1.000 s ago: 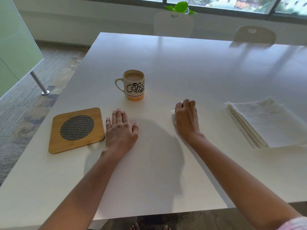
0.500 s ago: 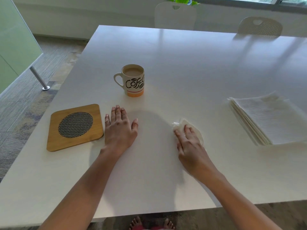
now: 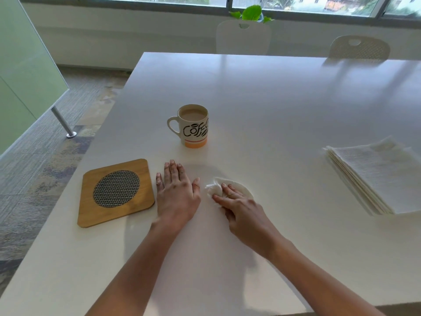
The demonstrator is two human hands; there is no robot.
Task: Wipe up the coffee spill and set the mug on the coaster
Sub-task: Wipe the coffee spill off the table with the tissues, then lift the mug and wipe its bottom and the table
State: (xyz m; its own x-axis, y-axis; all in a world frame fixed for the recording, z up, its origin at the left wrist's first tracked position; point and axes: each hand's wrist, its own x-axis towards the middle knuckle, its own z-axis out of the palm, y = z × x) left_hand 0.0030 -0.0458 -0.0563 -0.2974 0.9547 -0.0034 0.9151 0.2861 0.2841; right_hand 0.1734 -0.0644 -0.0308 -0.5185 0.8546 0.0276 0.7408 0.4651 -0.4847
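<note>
A white mug (image 3: pixel 193 126) with black lettering and an orange base stands upright on the white table (image 3: pixel 273 99), full of milky coffee. Left of my hands lies a square wooden coaster (image 3: pixel 115 192) with a round woven centre. My left hand (image 3: pixel 176 193) rests flat on the table, fingers apart, just right of the coaster and below the mug. My right hand (image 3: pixel 241 208) presses a crumpled white napkin (image 3: pixel 216 188) onto the table, close beside the left thumb. I see no coffee stain on the surface.
A stack of white paper napkins (image 3: pixel 376 176) lies at the right edge. Two chairs (image 3: pixel 243 37) stand at the far side of the table under a window with a green plant (image 3: pixel 251 12). The table's left edge drops to a carpeted floor.
My right hand has dragged the napkin toward me and then leftward, ending next to my left hand. The left hand stayed flat in place.
</note>
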